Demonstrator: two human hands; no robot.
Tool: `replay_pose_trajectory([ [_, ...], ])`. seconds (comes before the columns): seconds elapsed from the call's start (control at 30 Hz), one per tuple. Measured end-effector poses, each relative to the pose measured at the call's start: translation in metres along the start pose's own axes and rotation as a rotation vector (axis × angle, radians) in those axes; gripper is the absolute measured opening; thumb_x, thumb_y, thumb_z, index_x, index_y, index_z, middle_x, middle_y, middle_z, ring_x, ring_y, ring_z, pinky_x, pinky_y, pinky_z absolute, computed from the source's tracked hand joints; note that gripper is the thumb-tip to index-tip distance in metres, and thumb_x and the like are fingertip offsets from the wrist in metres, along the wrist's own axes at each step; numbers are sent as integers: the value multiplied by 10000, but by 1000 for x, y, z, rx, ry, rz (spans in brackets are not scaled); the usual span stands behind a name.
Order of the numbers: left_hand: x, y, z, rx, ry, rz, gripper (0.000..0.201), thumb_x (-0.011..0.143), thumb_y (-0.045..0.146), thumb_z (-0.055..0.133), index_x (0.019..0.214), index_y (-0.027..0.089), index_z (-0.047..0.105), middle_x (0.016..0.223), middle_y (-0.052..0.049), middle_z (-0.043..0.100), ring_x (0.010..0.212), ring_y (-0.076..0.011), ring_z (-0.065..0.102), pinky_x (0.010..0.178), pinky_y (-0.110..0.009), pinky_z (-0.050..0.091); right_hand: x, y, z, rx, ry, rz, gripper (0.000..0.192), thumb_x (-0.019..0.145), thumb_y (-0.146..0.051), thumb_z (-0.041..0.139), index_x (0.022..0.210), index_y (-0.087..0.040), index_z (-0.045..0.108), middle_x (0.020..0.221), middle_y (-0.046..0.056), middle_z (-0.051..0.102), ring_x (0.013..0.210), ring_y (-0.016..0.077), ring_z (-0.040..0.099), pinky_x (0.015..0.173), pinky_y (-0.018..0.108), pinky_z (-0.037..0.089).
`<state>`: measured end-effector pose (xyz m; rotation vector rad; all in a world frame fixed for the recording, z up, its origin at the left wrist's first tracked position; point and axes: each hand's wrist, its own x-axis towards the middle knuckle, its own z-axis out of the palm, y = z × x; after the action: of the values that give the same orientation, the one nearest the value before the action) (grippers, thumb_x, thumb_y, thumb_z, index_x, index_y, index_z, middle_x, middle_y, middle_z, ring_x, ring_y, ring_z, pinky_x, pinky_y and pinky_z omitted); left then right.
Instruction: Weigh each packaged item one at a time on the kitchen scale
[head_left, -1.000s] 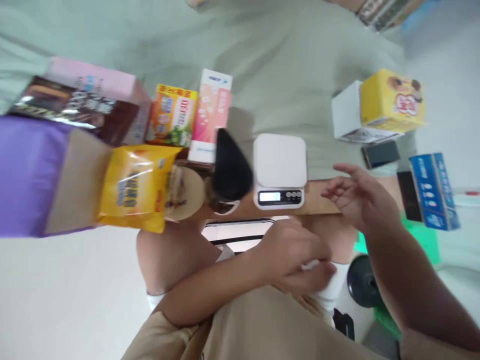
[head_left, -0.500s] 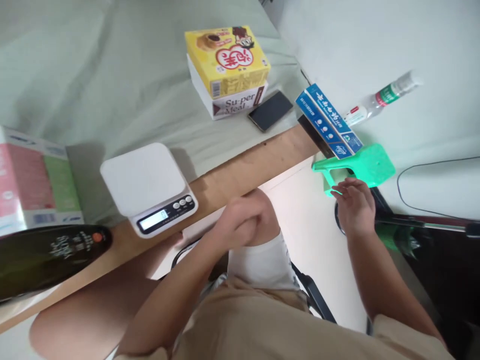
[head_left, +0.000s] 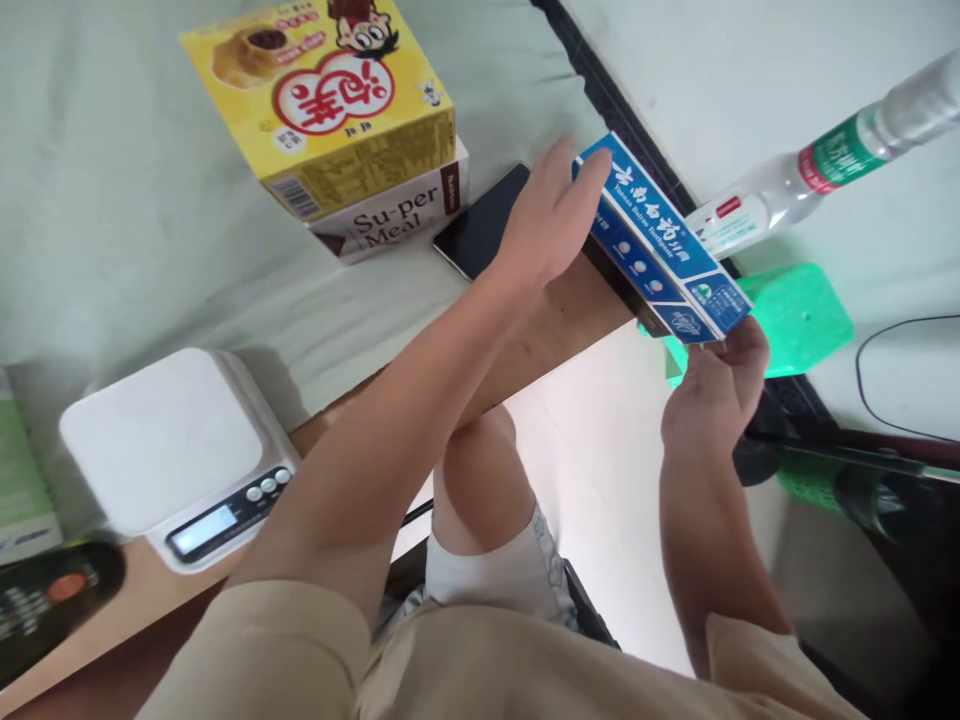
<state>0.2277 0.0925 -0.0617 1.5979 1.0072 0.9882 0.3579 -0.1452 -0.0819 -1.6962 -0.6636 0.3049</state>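
Note:
A blue toothpaste box (head_left: pixel 660 245) lies slantwise at the right end of a wooden board, a dark strip showing along its lower side. My left hand (head_left: pixel 547 220) is at its far left end, fingers apart and slightly blurred, with the thumb over the box's corner. Around the box's near right end, the fingers of my right hand (head_left: pixel 716 375) are closed; some fingertips are hidden. A dark phone (head_left: pixel 480 225) lies just left of my left hand and is partly covered by it. Behind the box's right end is a clear plastic bottle (head_left: pixel 795 185) with a green label.
A yellow snack box (head_left: pixel 330 100) rests on a white Su-per Meal box (head_left: pixel 397 215). The white kitchen scale (head_left: pixel 172 440) is at left, near a dark package (head_left: pixel 45 600) and a green-sided carton (head_left: pixel 22 480). A green plastic object (head_left: pixel 806 315) is beyond my right hand.
My left hand has gone from near my knee to the toothpaste box's far end. My right hand has moved onto its near end. The view has shifted right and closer.

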Motion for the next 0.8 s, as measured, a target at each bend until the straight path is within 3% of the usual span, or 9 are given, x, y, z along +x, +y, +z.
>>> replay_pose_trajectory([
  [0.07, 7, 3, 5, 44, -100, -77, 675, 1048, 605, 287, 1457, 156, 582, 1529, -17, 565, 1596, -348, 375, 1284, -535, 319, 2, 0, 6, 20, -24, -10, 612, 786, -291, 514, 1395, -349, 508, 1484, 34, 574, 1481, 267, 557, 1330, 632, 345],
  [0.17, -2, 17, 2, 40, -178, -114, 743, 1049, 613, 213, 1524, 129, 518, 1558, -44, 564, 1594, -367, 369, 1293, -573, 288, -1, -6, 11, 89, -30, -23, 625, 768, -256, 478, 1379, -370, 540, 1493, 3, 586, 1541, 248, 514, 1383, 619, 259],
  [0.3, -54, 47, -24, -10, -123, -101, 748, 1054, 668, 318, 1565, 141, 463, 1653, -54, 499, 1647, -329, 315, 1366, -530, 266, -20, -30, 9, 130, 9, -82, 666, 751, -247, 467, 1396, -397, 545, 1567, -46, 561, 1584, 208, 467, 1419, 558, 235],
  [0.43, -152, 73, -87, -80, 59, 115, 990, 947, 874, 286, 1561, 113, 442, 1697, -151, 448, 1668, -321, 310, 1411, -449, 293, -64, -70, 16, 173, -58, -239, 648, 811, -244, 434, 1398, -457, 608, 1562, -107, 585, 1594, 206, 453, 1412, 536, 285],
  [0.57, -255, 79, -160, -1, 225, 141, 641, 1045, 700, 284, 1559, 350, 441, 1715, -3, 427, 1697, -244, 240, 1433, -455, 218, -120, -105, 48, 275, -251, -332, 686, 818, -226, 411, 1428, -453, 630, 1570, -129, 584, 1608, 211, 432, 1409, 543, 278],
  [0.63, -295, 74, -190, 76, 348, 101, 602, 1046, 688, 266, 1546, 408, 451, 1703, 35, 425, 1707, -237, 193, 1435, -484, 198, -150, -114, 72, 271, -396, -280, 709, 804, -262, 444, 1491, -375, 579, 1611, -62, 553, 1605, 235, 440, 1394, 534, 305],
  [0.7, -323, 65, -218, 143, 465, 21, 629, 1032, 716, 284, 1527, 382, 479, 1701, 8, 402, 1709, -248, 177, 1432, -481, 193, -180, -118, 95, 242, -555, -170, 714, 834, -315, 479, 1547, -316, 502, 1632, 16, 529, 1586, 253, 469, 1375, 512, 339],
  [0.8, -350, 51, -253, 183, 616, -82, 687, 1005, 767, 320, 1487, 318, 516, 1707, -46, 340, 1686, -283, 232, 1408, -467, 241, -222, -118, 123, 226, -745, -48, 702, 904, -377, 497, 1597, -304, 407, 1656, 56, 492, 1603, 239, 442, 1368, 492, 337],
])
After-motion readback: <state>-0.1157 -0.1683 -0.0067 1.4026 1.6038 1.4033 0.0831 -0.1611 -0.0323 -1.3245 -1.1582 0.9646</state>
